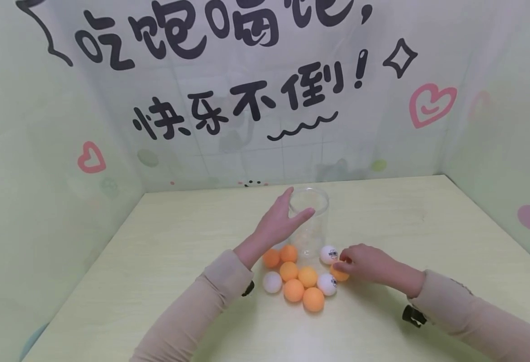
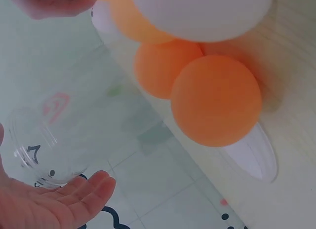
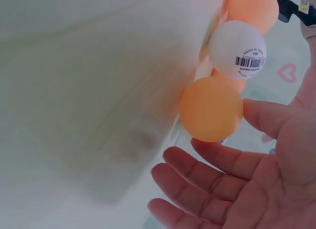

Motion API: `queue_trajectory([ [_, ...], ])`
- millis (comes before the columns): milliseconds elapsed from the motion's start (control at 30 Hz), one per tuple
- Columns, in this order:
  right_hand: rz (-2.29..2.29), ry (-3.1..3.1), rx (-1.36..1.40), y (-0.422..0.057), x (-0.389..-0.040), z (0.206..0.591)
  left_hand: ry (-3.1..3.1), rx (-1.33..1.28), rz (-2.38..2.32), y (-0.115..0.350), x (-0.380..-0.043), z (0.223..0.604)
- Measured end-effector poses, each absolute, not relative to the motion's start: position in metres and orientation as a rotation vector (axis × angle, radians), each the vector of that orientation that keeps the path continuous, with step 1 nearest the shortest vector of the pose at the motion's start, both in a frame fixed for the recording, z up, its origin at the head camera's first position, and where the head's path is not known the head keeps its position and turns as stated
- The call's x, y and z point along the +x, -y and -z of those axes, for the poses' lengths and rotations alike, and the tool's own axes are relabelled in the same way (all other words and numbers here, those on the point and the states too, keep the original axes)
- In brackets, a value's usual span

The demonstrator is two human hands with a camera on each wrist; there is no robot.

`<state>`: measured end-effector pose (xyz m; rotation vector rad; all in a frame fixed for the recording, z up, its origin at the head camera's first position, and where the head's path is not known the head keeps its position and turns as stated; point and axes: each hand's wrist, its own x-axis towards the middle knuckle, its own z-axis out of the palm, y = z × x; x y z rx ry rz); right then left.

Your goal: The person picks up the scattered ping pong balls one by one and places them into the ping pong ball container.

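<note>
clear jar [image 1: 312, 229]: left hand [image 1: 277, 221] blocks left side, ping-pong balls [image 1: 293, 290] crowd near side. room to pass on tabletop [image 1: 382, 216] right of jar, beyond right hand [image 1: 366, 262].

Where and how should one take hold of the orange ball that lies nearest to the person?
The nearest orange ball is probably best pinched around its middle, from the near side: it is round, with bare table in front and other balls behind.

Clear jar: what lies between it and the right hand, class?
A printed white table-tennis ball lies between the clear jar and the right hand, which pinches an orange ball; the head view shows this.
</note>
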<state>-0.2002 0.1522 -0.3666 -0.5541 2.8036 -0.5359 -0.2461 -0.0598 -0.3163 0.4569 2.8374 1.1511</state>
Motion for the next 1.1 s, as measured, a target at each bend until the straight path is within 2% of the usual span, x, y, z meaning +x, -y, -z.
queue_trajectory([
  [567, 0.683, -2.669, -0.654, -0.164, -0.201, 0.368, -2.694, 0.469, -1.389, 0.060, -0.251, 0.321],
  [1100, 0.762, -2.621, -0.615, -0.170, -0.197, 0.362, -2.615, 0.362, -1.492, 0.064, -0.257, 0.327],
])
